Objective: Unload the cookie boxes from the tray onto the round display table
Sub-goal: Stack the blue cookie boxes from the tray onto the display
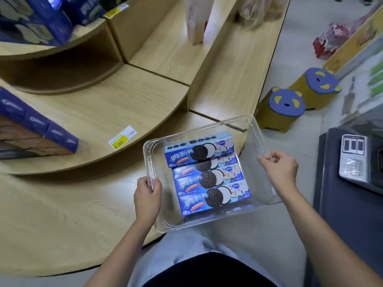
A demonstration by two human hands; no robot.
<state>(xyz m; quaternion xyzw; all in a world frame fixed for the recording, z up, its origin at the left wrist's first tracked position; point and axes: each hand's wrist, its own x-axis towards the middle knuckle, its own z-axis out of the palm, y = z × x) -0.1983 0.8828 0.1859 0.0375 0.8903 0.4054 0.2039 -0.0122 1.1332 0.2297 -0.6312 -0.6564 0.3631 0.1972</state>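
Observation:
A clear plastic tray [234, 125] is held in front of me, over the edge of the round wooden display table [103, 112]. Several blue cookie boxes [209, 175] lie overlapping in a row inside it, printed with dark sandwich cookies. My left hand [147, 196] grips the tray's left rim. My right hand [279, 170] grips the right rim. The table has curved tiers, and the middle tier in front of the tray shows bare wood with a yellow price label [121, 139].
Dark blue cookie packs [39, 123] lie on the middle tier at the left, more blue packs [41, 19] on the top tier. Two bear-faced stools [287, 104] stand on the floor to the right. A dark counter with a grey device [352, 158] sits far right.

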